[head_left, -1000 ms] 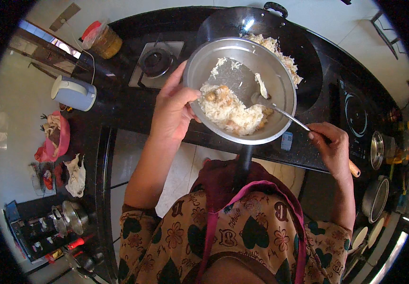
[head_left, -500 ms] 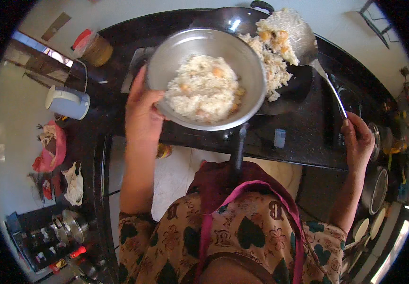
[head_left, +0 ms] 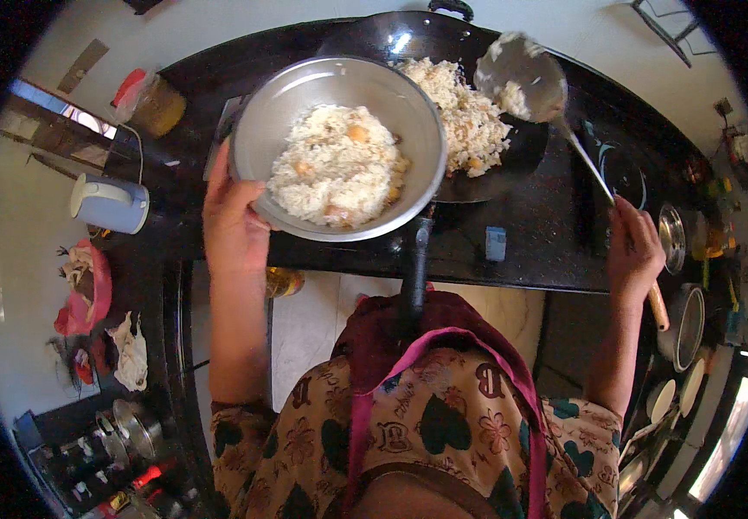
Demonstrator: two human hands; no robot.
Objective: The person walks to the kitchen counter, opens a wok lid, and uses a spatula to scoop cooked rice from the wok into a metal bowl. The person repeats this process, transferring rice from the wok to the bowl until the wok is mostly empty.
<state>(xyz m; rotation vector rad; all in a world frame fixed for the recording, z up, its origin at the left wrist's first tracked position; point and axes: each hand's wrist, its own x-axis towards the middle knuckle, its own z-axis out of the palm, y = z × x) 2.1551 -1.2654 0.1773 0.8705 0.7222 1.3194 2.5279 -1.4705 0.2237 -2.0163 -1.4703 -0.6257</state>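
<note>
My left hand (head_left: pixel 237 208) grips the left side of a wide steel bowl (head_left: pixel 254 130), thumb at the rim, the other fingers partly hidden beneath. White rice with orange-brown chunks (head_left: pixel 330 164) lies inside. The bowl is held over the near left part of a dark wok (head_left: pixel 361 39), covering some of it. More rice (head_left: pixel 465 117) fills the wok's middle. From the right, my right hand (head_left: pixel 633 246) closes around the long handle of a wide, round metal ladle (head_left: pixel 540 78). Its head is over the wok's right side, with a little rice stuck to it.
The wok's black handle (head_left: pixel 415 272) points toward me past the counter's front edge. A burner (head_left: pixel 625 173) is to the right, beside a small blue packet (head_left: pixel 496 245). At left are a pale blue kettle (head_left: pixel 112 203), a red-lidded jar (head_left: pixel 156 105) and a pink bag (head_left: pixel 88 290).
The ladle was heaped with rice; now most of it lies in the wok and the head is nearly bare. In the picture, bowl and both hands have shifted slightly left.
</note>
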